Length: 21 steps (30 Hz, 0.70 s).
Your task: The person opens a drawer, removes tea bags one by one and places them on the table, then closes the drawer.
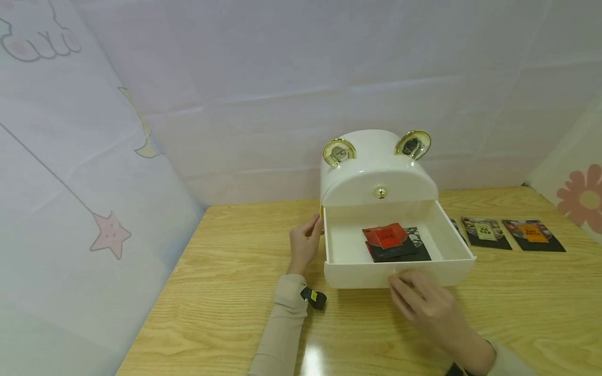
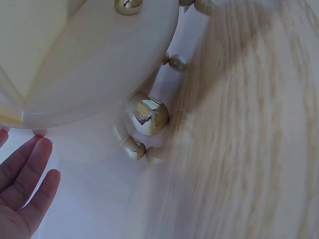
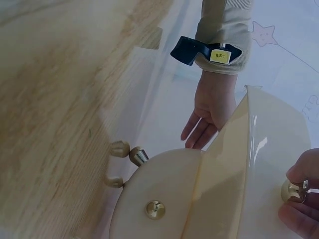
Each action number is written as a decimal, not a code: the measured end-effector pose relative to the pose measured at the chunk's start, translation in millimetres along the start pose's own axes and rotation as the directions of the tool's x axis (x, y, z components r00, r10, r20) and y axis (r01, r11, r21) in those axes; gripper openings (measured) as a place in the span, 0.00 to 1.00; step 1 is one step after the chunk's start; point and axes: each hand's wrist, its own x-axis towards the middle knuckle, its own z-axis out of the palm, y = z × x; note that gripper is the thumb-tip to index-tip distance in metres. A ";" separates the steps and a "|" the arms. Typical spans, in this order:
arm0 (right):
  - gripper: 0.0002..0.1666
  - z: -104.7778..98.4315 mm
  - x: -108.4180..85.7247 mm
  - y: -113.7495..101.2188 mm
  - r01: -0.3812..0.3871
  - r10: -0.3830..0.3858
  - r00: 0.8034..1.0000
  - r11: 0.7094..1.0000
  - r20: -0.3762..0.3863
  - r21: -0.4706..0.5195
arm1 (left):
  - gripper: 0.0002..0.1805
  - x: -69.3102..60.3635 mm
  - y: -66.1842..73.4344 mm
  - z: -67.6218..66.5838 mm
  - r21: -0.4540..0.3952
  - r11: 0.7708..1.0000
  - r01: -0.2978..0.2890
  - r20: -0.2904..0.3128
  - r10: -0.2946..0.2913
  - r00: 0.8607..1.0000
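The white plastic drawer (image 1: 357,275) is jutting from the white, gold-eared box (image 1: 352,189) on the wood-grain table (image 1: 226,292), lying just ahead of the right hand (image 1: 429,307), which is pinching its round gold knob (image 3: 290,191); the left hand (image 1: 304,244), fingers nearly straight, is touching the box's side.

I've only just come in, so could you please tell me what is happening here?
A person's right hand pinches the gold knob on the open drawer of a white box, while the left hand is at the box's side. Packets lie in the drawer, and other packets lie on the table to the right.
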 end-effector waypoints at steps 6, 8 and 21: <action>0.23 -0.5 -1.8 0.9 0.010 -0.010 1.000 1.000 -0.010 0.006 | 0.15 0.2 -4.7 1.1 -0.007 1.000 0.016 0.002 -0.016 1.000; 0.24 -0.2 -4.3 1.7 0.005 -0.005 1.000 1.000 0.002 0.004 | 0.15 0.1 -4.4 1.3 -0.009 1.000 0.021 -0.002 -0.021 1.000; 0.27 -20.3 19.8 17.9 -0.056 0.055 0.997 0.998 0.045 0.028 | 0.14 2.1 -19.7 5.0 -0.029 1.000 0.010 -0.007 -0.010 1.000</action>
